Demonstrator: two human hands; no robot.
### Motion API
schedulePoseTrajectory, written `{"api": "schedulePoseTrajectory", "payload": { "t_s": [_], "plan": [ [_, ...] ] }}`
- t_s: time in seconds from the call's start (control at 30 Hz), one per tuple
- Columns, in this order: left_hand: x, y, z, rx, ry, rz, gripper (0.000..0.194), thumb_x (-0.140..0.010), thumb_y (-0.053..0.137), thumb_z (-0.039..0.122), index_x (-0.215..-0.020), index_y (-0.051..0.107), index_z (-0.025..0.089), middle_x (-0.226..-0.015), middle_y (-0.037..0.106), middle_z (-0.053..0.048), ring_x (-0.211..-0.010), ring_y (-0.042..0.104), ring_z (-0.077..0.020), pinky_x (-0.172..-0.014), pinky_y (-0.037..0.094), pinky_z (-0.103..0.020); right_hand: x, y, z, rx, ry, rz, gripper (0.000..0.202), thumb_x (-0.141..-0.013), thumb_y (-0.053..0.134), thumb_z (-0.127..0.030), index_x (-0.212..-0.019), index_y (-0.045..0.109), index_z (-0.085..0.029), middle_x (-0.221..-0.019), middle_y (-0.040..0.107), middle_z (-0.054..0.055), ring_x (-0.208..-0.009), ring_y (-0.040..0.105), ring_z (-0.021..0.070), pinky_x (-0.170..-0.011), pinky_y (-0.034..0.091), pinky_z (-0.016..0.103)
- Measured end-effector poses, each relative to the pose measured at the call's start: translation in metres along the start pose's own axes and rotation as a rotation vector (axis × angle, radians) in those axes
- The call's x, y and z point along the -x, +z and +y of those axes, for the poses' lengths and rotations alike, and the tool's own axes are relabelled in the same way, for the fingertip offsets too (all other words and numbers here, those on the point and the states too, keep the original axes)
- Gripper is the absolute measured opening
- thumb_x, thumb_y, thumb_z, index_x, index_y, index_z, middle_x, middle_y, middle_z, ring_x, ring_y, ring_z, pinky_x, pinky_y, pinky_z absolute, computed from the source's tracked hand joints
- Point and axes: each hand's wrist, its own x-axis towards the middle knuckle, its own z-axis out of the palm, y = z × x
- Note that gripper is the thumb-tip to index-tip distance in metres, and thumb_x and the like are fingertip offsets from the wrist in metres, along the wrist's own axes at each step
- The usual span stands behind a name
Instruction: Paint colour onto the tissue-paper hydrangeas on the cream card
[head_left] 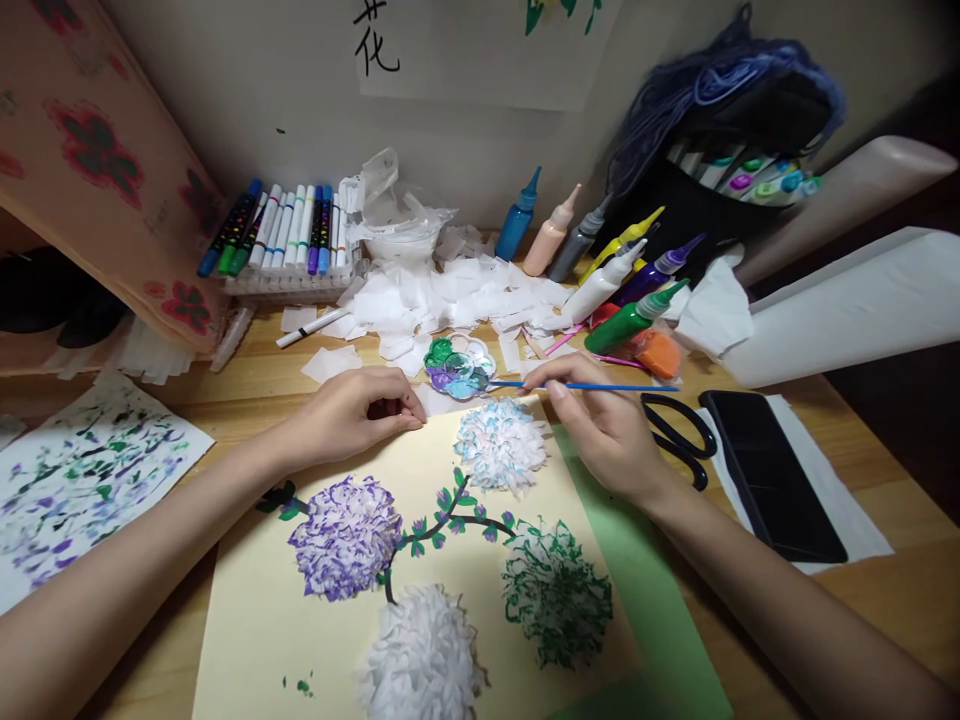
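My right hand [611, 425] pinches a thin blue paintbrush [615, 387] between thumb and fingers. The brush's tip reaches into a small flower-shaped paint palette [457, 367] with green, purple, blue and white paint. My left hand [360, 410] has its fingers curled, thumb and fingertips together at the top edge of a cream paper sheet [262, 620]. On that sheet are ruffled paper flowers: a blue-tinged one [501, 447], a purple-edged one [345, 537], a green-edged one [557, 595] and a white one [421, 655]. Painted dark branches with small leaves [435, 530] run between them.
Behind the palette lie loose white paper pieces [442, 295]. Several paint bottles [551, 232] stand right of them, markers [289, 230] left. Black scissors [682, 440] and a black phone [772, 475] lie at right, a paint-smeared sheet [82, 480] at left.
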Motion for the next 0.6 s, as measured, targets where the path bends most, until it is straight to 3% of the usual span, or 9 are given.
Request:
{"api": "schedulePoseTrajectory", "payload": {
  "t_s": [0.13,0.2,0.37,0.6],
  "plan": [
    [0.001,0.0,-0.001,0.005,-0.005,-0.004,0.016,-0.089,0.06,0.032,-0.086,0.07,0.02,-0.086,0.068,-0.003,-0.08,0.06,-0.0168,-0.073,0.045,-0.029,0.024,-0.007,0.013,-0.2,0.068,0.238,0.018,-0.094,0.047,-0.03,-0.097,0.065,-0.026,-0.095,0.065,0.005,-0.091,0.061,0.0216,-0.079,0.048,0.037],
    [0.001,0.0,-0.001,0.004,-0.014,-0.004,0.016,-0.089,0.06,0.033,-0.086,0.07,0.02,-0.086,0.068,-0.003,-0.08,0.06,-0.0166,-0.073,0.045,-0.029,0.038,-0.009,0.021,-0.303,0.095,0.297,0.016,-0.092,0.05,-0.03,-0.093,0.065,-0.027,-0.091,0.065,0.005,-0.088,0.061,0.0225,-0.079,0.048,0.038],
    [0.001,-0.001,0.002,-0.007,-0.028,-0.007,0.017,-0.089,0.06,0.034,-0.087,0.07,0.02,-0.085,0.067,-0.003,-0.079,0.06,-0.0163,-0.072,0.045,-0.029,0.06,-0.007,0.033,-0.414,0.08,0.342,0.013,-0.089,0.054,-0.03,-0.084,0.064,-0.026,-0.079,0.063,0.004,-0.079,0.06,0.022,-0.075,0.048,0.038],
    [-0.001,-0.002,0.004,-0.013,-0.039,-0.018,0.018,-0.089,0.06,0.034,-0.087,0.07,0.02,-0.086,0.067,-0.002,-0.079,0.06,-0.0162,-0.072,0.045,-0.029,0.057,-0.006,0.032,-0.344,0.111,0.318,0.016,-0.091,0.053,-0.03,-0.082,0.064,-0.023,-0.081,0.062,0.003,-0.079,0.061,0.0198,-0.073,0.048,0.034]
  ]
}}
